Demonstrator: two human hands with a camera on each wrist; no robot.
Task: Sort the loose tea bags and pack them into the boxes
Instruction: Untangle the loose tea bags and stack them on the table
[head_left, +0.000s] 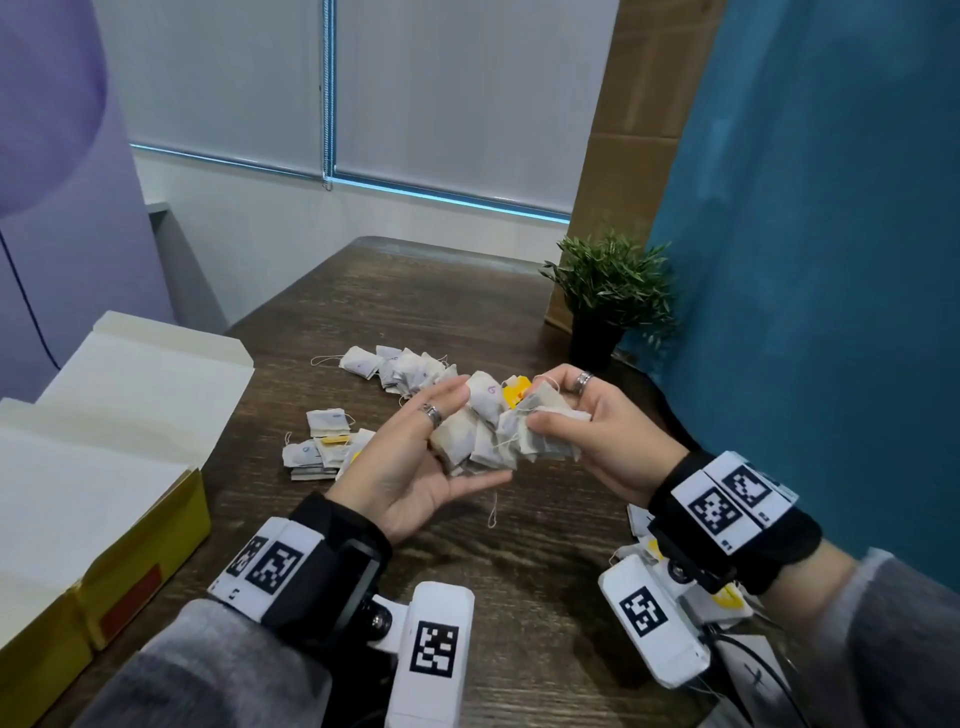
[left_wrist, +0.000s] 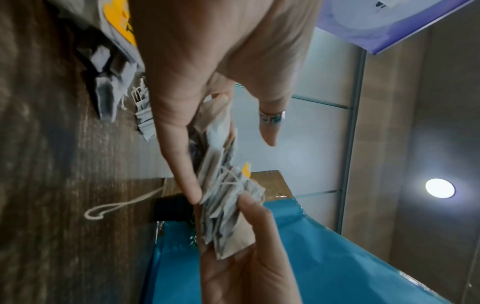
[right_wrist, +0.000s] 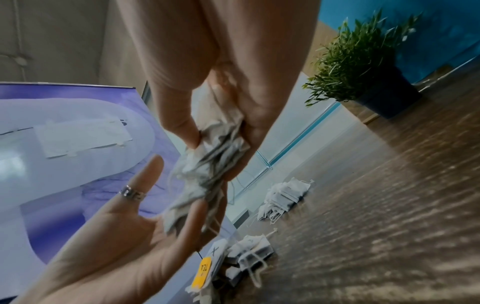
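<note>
Both hands hover over the dark wooden table (head_left: 519, 545) with a bunch of tea bags (head_left: 478, 436) between them. My left hand (head_left: 470, 436) lies palm up and holds the bunch between thumb and fingers; its ringed finger stays straight. My right hand (head_left: 545, 410) pinches a flat stack of bags (head_left: 550, 441) at the bunch's right end, thumb on top. The left wrist view shows the bunch (left_wrist: 223, 185) with tangled strings. In the right wrist view the bags (right_wrist: 207, 164) hang from my right fingers onto the left hand (right_wrist: 130, 226). An open yellow box (head_left: 192, 499) stands at the left.
Loose tea bags lie in a far pile (head_left: 400, 366) and a nearer pile (head_left: 322, 441); more sit under my right wrist (head_left: 639, 519). A yellow tag (head_left: 517, 389) shows behind the bunch. A potted plant (head_left: 610, 291) stands at the back right by a blue wall.
</note>
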